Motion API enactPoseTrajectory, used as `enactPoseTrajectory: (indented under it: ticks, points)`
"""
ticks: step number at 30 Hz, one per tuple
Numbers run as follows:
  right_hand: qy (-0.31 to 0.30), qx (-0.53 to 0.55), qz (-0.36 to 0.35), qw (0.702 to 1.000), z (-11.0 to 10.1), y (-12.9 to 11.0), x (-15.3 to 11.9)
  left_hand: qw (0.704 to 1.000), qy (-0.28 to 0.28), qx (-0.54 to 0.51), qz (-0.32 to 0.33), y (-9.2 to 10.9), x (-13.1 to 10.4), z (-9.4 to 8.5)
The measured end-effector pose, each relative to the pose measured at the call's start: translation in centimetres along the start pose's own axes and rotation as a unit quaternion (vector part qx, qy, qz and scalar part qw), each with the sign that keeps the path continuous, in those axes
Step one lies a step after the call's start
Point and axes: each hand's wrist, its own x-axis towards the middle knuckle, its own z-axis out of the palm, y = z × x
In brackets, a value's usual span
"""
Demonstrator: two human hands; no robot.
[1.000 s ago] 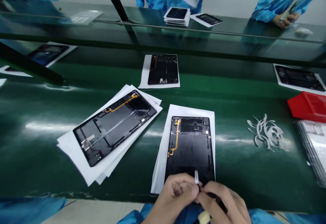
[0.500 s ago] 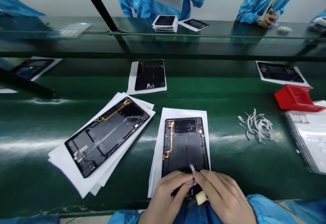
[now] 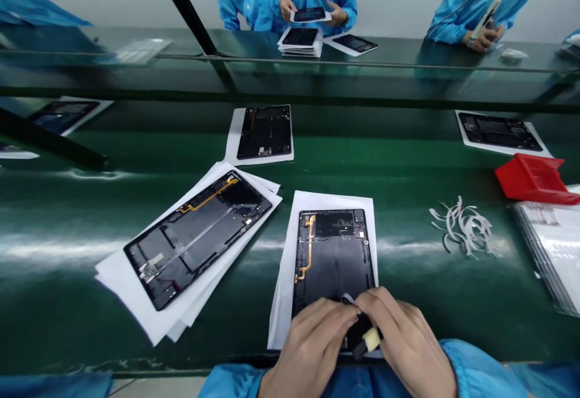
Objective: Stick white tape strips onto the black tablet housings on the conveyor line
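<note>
A tablet back housing (image 3: 338, 259), dark with an orange flex cable (image 3: 310, 247) along its left side, lies on white paper sheets (image 3: 286, 253) before me. Over its lower end my left hand (image 3: 317, 340) and my right hand (image 3: 405, 331) meet at their fingertips. Both are closed in a pinch around a thin pale strip (image 3: 348, 298), whose curled end sticks up between them. A black piece with a yellow foam block (image 3: 371, 339) shows under my right fingers; whether a hand holds it I cannot tell. The housing's lower edge is partly hidden.
A second open tablet housing (image 3: 199, 235) lies slanted on papers at left, another tablet (image 3: 265, 132) farther back. To the right are curled white strips (image 3: 466, 229), a red bin (image 3: 525, 177) and stacked clear trays (image 3: 553, 247). Co-workers in blue stand beyond the rail (image 3: 290, 99).
My fingertips have shifted slightly, and the strip now curls over between them. More of the yellow foam block shows. Across the bench, a co-worker now holds a tablet on paper level.
</note>
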Motion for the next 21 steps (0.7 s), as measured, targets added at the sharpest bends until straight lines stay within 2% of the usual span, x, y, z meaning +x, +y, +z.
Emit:
enactPoseTrajectory:
  ticks: [3, 5, 7, 11, 16, 19, 21]
  points:
    - [-0.002, 0.058, 0.045, 0.997, 0.0, 0.3, 0.3, 0.998, -0.008, -0.017, -0.058, -0.3, -1.1, -1.1]
    - [-0.002, 0.078, 0.037, 0.996, 0.1, 0.0, 0.5, 0.994, -0.006, -0.03, -0.105, -0.5, -1.8, -1.7]
    - [-0.009, 0.084, 0.007, 0.996, 0.1, -0.5, 0.5, 0.992, -0.01, -0.042, -0.12, -0.4, -2.2, -2.0]
    - [-0.008, 0.052, -0.033, 0.998, 0.2, -1.0, -0.1, 0.997, -0.017, -0.038, -0.07, 0.2, -1.6, -1.6]
    - [0.009, -0.072, -0.074, 0.995, 0.3, -0.9, -1.4, 0.999, -0.011, 0.036, 0.002, 0.5, -0.5, -1.1]
    - [0.019, -0.057, -0.052, 0.997, 0.5, -0.9, -1.0, 0.997, -0.02, 0.077, 0.019, 0.3, -1.0, -1.4]
    - [0.011, -0.025, -0.019, 0.999, 0.9, -0.4, -0.2, 0.996, -0.027, 0.088, 0.001, 0.4, -1.9, -1.9]
